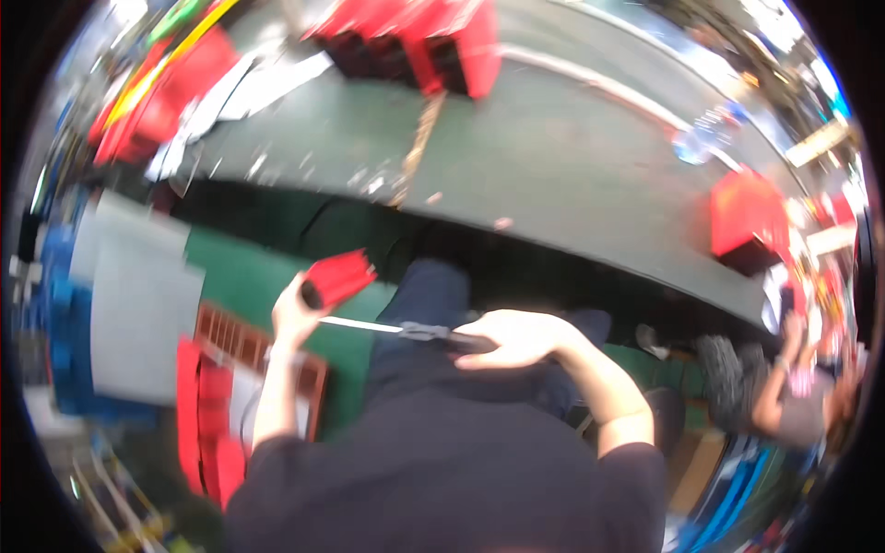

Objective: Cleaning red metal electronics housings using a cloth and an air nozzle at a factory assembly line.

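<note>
In my left hand [292, 315] is a small red hollow part [339, 276], dark inside at its near end and jagged at its far end. The fingers are wrapped around that near end. My right hand [518, 338] is closed on a long thin tool [424, 330] with a dark handle, a grey middle and a pale, narrow shaft. The shaft points left, and its tip lies near the left hand; blur hides whether it touches the red part. Both hands are above my lap, in front of the bench.
Across the front runs a dark green bench [572, 166], bearing several red boxes [470, 46] and a clear plastic bottle [705, 138]. A red-brown crate [318, 378] and red pieces [207, 415] stand at my left. Another person [802, 405] sits at the far right.
</note>
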`<move>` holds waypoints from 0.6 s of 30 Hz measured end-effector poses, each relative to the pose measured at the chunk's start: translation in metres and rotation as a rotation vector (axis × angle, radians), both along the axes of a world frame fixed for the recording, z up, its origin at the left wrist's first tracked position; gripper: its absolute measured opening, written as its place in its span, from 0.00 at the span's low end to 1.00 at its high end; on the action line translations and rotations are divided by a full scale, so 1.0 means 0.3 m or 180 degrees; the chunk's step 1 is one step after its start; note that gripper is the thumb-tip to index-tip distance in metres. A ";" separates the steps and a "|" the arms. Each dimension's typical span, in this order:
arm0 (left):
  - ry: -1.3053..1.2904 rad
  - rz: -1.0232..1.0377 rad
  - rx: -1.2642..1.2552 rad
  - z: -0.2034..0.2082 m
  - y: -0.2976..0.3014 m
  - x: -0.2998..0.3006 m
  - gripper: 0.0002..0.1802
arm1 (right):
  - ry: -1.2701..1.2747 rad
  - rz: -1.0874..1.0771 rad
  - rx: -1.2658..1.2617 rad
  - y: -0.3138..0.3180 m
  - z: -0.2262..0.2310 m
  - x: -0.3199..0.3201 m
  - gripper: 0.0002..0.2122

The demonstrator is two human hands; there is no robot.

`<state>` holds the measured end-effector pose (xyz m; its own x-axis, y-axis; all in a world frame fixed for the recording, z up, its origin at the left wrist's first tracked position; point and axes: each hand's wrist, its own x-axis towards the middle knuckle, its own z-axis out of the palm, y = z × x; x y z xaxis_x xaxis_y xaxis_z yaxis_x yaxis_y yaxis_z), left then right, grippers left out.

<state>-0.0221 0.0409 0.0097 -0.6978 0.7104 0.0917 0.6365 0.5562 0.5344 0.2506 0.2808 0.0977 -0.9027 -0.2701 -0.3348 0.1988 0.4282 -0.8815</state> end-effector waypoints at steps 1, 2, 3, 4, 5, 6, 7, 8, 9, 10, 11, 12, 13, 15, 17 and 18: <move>0.0296 -0.0121 -0.0084 -0.072 -0.008 -0.033 0.26 | -0.0144 0.0142 0.0291 -0.006 -0.039 0.003 0.23; 0.0225 -0.0132 -0.0070 -0.089 -0.002 -0.028 0.25 | -0.0338 0.0207 0.0472 -0.010 -0.051 0.003 0.24; 0.0120 -0.0156 -0.0038 -0.124 -0.015 -0.032 0.25 | -0.0458 0.0201 0.0584 -0.011 -0.074 0.001 0.24; 0.0006 -0.0105 -0.0084 -0.141 -0.033 -0.025 0.25 | -0.0704 0.0222 0.0680 0.010 -0.089 -0.017 0.23; -0.0011 -0.0016 -0.0034 -0.161 -0.055 -0.009 0.25 | -0.1065 -0.0051 0.0431 0.042 -0.133 -0.027 0.22; -0.0023 0.0048 0.0020 -0.185 -0.079 0.005 0.25 | -0.1186 -0.0485 0.0392 0.069 -0.207 -0.026 0.20; -0.0062 0.0161 -0.0001 -0.200 -0.088 0.015 0.26 | -0.1332 -0.0673 0.0673 0.094 -0.220 -0.053 0.20; -0.0087 0.0203 -0.0035 -0.212 -0.099 0.027 0.26 | -0.1621 -0.0800 0.0942 0.109 -0.230 -0.068 0.20; -0.0119 0.0256 -0.0019 -0.223 -0.106 0.038 0.26 | -0.1783 -0.0795 0.1042 0.113 -0.237 -0.072 0.19; -0.0140 0.0295 -0.0003 -0.222 -0.109 0.040 0.26 | -0.1665 -0.0696 0.0801 0.094 -0.236 -0.082 0.19; -0.0154 0.0304 -0.0028 -0.222 -0.107 0.041 0.26 | -0.1546 -0.0605 0.0562 0.075 -0.237 -0.086 0.19; -0.0169 0.0323 -0.0020 -0.222 -0.101 0.042 0.26 | -0.1292 -0.0262 0.0403 0.063 -0.251 -0.093 0.18; -0.0184 0.0327 -0.0016 -0.219 -0.099 0.040 0.26 | -0.1365 -0.0033 0.0214 0.052 -0.212 -0.119 0.19; -0.0188 0.0334 -0.0022 -0.229 -0.103 0.036 0.26 | -0.1234 0.0012 0.0305 0.068 -0.273 -0.139 0.19; -0.0190 0.0341 -0.0017 -0.221 -0.093 0.040 0.27 | -0.1638 -0.0647 0.0901 0.096 -0.296 -0.188 0.20; -0.0203 0.0367 -0.0029 -0.215 -0.088 0.044 0.27 | -0.1667 -0.0770 0.1060 0.099 -0.301 -0.197 0.19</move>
